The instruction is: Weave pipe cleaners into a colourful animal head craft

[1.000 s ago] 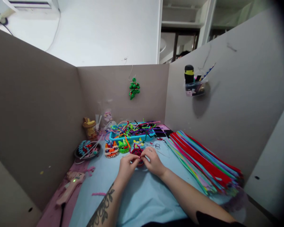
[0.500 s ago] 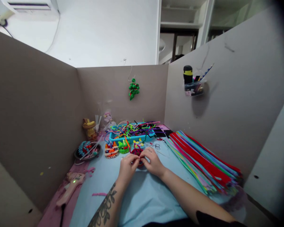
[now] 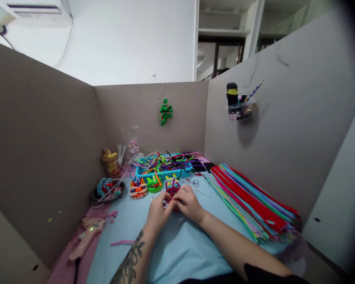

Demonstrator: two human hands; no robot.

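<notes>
My left hand (image 3: 159, 208) and my right hand (image 3: 191, 203) meet over the mat, each closed in a pinch on a dark magenta pipe-cleaner piece (image 3: 172, 189). Fingers cover much of it, so its full shape is hidden. Just behind the hands stand an orange-and-white pipe-cleaner figure (image 3: 138, 190), a green one (image 3: 154, 184) and a yellow-and-blue one (image 3: 169, 181). To the right of these lie silver scissors (image 3: 192, 183). A pink pipe-cleaner strip (image 3: 122, 242) rests on the mat near my left forearm.
A blue tray (image 3: 165, 173) full of mixed pipe cleaners stands at the back. Long bundled pipe cleaners (image 3: 251, 201) lie at right. At left are a dark bowl (image 3: 118, 193) and a pink glue gun (image 3: 87, 238). Grey partitions (image 3: 150, 134) enclose the table.
The fingers of my left hand have shifted, its thumb now reaching closer to my right fingertips. Both hands stay on the magenta piece. The whole view has moved slightly.
</notes>
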